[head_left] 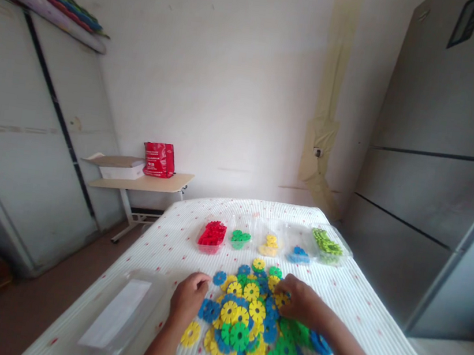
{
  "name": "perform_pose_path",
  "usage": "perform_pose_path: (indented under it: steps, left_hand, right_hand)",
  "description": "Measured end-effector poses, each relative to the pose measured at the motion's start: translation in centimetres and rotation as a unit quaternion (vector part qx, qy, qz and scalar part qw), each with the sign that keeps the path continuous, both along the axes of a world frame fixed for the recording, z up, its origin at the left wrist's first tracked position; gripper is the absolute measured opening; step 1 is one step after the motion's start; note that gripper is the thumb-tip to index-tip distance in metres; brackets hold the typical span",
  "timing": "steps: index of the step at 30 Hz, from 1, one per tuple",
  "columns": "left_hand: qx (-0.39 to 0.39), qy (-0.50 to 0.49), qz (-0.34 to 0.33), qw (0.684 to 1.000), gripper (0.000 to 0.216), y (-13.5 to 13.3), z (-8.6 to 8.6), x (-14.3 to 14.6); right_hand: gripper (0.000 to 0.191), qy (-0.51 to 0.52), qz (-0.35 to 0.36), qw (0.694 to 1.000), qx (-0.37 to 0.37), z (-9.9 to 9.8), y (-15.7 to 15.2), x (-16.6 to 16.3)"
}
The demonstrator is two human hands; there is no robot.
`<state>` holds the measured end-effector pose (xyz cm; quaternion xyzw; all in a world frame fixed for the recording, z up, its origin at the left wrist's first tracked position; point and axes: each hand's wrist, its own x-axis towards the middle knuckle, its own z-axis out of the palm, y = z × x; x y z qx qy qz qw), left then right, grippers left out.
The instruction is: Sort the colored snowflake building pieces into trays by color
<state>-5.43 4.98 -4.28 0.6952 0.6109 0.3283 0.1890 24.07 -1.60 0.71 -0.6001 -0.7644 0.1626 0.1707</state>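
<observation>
Notched plastic discs [251,291], round and flat with a hole at the centre, lie in a loose, overlapping heap in blue, yellow and green at the middle of the near part of the surface [378,330]. A white, ribbed cloth [166,250] flecked with small red marks covers it. The right hand [297,298] reaches over the heap's far right side, its fingers bent down against a yellow disc; whether they grip it, I cannot tell. The left hand [189,299] is at the heap's left edge, fingers curled in with the tips close together; whether anything is between them is unclear.

Beyond the heap, five see-through plastic tubs stand in a row: a red-filled tub [209,249], a green-filled tub [239,245], a yellow-filled tub [268,252], a blue-filled tub [298,259] and, at the right end, a larger lime-filled tub [346,256]. Left of the left hand lies a shallow, clear, round-cornered plastic tray [153,306] with a smooth white rectangle [116,313] showing within its outline.
</observation>
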Motion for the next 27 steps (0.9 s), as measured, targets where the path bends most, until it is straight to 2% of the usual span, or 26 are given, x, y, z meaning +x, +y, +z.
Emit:
perform_pose_path:
  steps: [6, 10, 14, 18, 20, 23, 27]
  left_hand:
    - [-0.003, -0.009, 0.003, 1.0, 0.022, 0.0, 0.1, 0.1]
    - [-0.006, -0.008, 0.004, 1.0, 0.023, 0.0, 0.2, 0.1]
    - [-0.002, -0.008, 0.003, 1.0, 0.023, -0.1, 0.2, 0.1]
    - [0.001, -0.006, 0.002, 1.0, 0.023, -0.1, 0.3, 0.1]
    - [-0.003, 0.0, 0.005, 1.0, 0.023, -0.2, 0.3, 0.1]
    - [-0.005, 0.002, 0.006, 1.0, 0.022, -0.2, 0.4, 0.2]
    - [-0.006, 0.002, 0.006, 1.0, 0.022, -0.2, 0.4, 0.2]
  right_hand:
    - [0.033, -0.051, -0.047, 0.997, -0.018, -0.5, 0.3, 1.8]
    - [0.031, -0.1, -0.113, 0.988, -0.036, -0.8, 0.5, 3.0]
    - [0.029, -0.128, -0.143, 0.981, -0.029, -1.0, 0.5, 3.8]
    - [0.03, -0.123, -0.181, 0.976, 0.004, -0.2, 0.3, 4.1]
    - [0.03, -0.073, -0.155, 0.985, 0.016, 0.4, 0.2, 3.7]
    - [0.031, -0.01, -0.071, 0.997, 0.016, 0.9, -0.1, 2.3]
    - [0.03, -0.055, -0.038, 0.998, -0.002, 0.3, -0.2, 0.4]
